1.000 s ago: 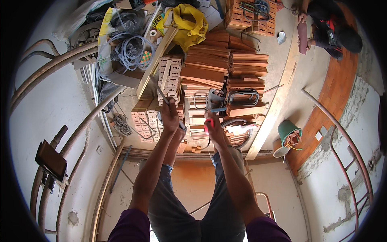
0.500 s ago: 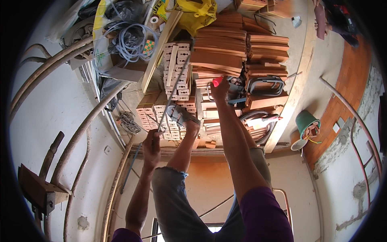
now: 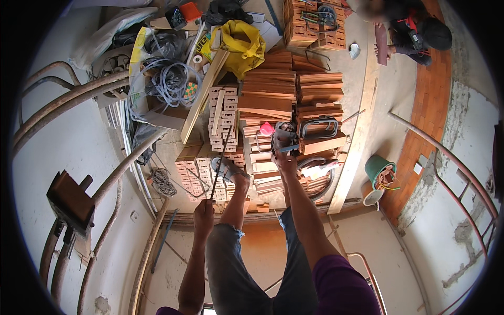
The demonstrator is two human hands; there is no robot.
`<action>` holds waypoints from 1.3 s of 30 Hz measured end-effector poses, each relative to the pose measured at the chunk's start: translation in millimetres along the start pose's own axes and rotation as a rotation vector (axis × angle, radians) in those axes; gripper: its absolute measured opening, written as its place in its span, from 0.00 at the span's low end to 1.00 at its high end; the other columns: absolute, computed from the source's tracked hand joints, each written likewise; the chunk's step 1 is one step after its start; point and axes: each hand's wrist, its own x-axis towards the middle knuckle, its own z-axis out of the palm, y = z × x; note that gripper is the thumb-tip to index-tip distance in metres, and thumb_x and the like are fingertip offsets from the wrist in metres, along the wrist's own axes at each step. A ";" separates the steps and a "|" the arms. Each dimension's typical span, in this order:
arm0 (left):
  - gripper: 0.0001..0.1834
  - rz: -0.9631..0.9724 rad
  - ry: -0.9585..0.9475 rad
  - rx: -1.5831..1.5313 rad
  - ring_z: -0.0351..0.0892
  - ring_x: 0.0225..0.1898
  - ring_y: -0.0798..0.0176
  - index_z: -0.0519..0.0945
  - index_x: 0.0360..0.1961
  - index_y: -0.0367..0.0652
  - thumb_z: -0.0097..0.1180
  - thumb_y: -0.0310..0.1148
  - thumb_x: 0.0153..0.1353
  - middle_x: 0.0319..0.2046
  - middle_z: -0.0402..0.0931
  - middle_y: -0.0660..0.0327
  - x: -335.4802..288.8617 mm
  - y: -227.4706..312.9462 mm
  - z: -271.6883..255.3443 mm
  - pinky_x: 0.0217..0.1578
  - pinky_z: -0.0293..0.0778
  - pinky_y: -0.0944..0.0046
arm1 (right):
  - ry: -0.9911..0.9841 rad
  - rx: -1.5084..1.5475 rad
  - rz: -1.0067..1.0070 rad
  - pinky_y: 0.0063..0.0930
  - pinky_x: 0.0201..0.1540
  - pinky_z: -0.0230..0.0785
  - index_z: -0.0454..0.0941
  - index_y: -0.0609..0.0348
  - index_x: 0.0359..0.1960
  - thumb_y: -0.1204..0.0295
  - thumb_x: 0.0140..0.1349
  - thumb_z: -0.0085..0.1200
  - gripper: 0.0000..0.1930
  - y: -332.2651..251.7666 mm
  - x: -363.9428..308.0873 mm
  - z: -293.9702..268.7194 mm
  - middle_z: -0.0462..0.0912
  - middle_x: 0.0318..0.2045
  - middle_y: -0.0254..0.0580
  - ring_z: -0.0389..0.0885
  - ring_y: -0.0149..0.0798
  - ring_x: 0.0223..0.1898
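Note:
My left hand point(image 3: 204, 211) is closed around the lower end of a thin, dark metal rod point(image 3: 221, 164). The rod slants up and away past my sandalled foot point(image 3: 229, 170) toward the hollow bricks point(image 3: 216, 137). My right hand point(image 3: 284, 161) is at the near edge of a dark pouch-like thing point(image 3: 285, 137) lying on the stacked clay tiles. A blue strip point(image 3: 290, 148) shows just beyond its fingers, and whether they grip anything is not visible. Left of the pouch lies a small bright red object point(image 3: 266, 128), apart from my hand.
Stacked tiles point(image 3: 265, 107) and a dark-framed tool point(image 3: 319, 127) lie ahead. Wooden planks point(image 3: 207, 94), coiled clear hose point(image 3: 173, 84) and a yellow bag point(image 3: 242, 48) are at left. A green bucket point(image 3: 377, 170) holds rubble at right. Bent pipes point(image 3: 121, 163) curve alongside. Another person's hand point(image 3: 389, 51) holds a tile.
My right hand has moved from the red object toward me and to the right, beside the dark pouch. My left hand still holds the rod. The whole view has shifted.

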 end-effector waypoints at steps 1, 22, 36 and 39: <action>0.16 -0.036 0.024 0.002 0.61 0.17 0.73 0.77 0.37 0.35 0.42 0.37 0.71 0.15 0.64 0.65 -2.4 -5.7 -1.8 0.20 0.60 0.64 | -0.017 0.083 0.121 0.35 0.36 0.74 0.77 0.68 0.44 0.72 0.55 0.56 0.16 -28.9 2.6 12.0 0.85 0.33 0.48 0.83 0.42 0.40; 0.10 0.123 -0.058 0.183 0.58 0.20 0.76 0.75 0.43 0.40 0.47 0.34 0.69 0.18 0.62 0.71 -24.7 57.8 -34.1 0.20 0.57 0.70 | 0.384 0.901 0.619 0.41 0.47 0.70 0.66 0.65 0.55 0.55 0.67 0.44 0.25 -115.1 -24.4 -21.3 0.71 0.50 0.59 0.72 0.53 0.48; 0.10 0.344 0.419 0.091 0.69 0.16 0.65 0.77 0.34 0.38 0.51 0.35 0.67 0.17 0.71 0.57 -196.2 161.6 -127.9 0.20 0.65 0.64 | 0.125 1.116 0.124 0.28 0.34 0.68 0.69 0.52 0.34 0.60 0.65 0.51 0.11 -248.1 -286.0 -298.5 0.71 0.26 0.32 0.70 0.31 0.28; 0.13 0.473 0.636 -0.042 0.72 0.16 0.61 0.77 0.30 0.37 0.48 0.35 0.68 0.17 0.72 0.54 -234.4 164.4 -146.0 0.21 0.67 0.62 | 0.065 1.114 0.216 0.22 0.20 0.58 0.63 0.47 0.26 0.58 0.66 0.50 0.15 -313.0 -267.3 -349.8 0.60 0.15 0.25 0.58 0.24 0.16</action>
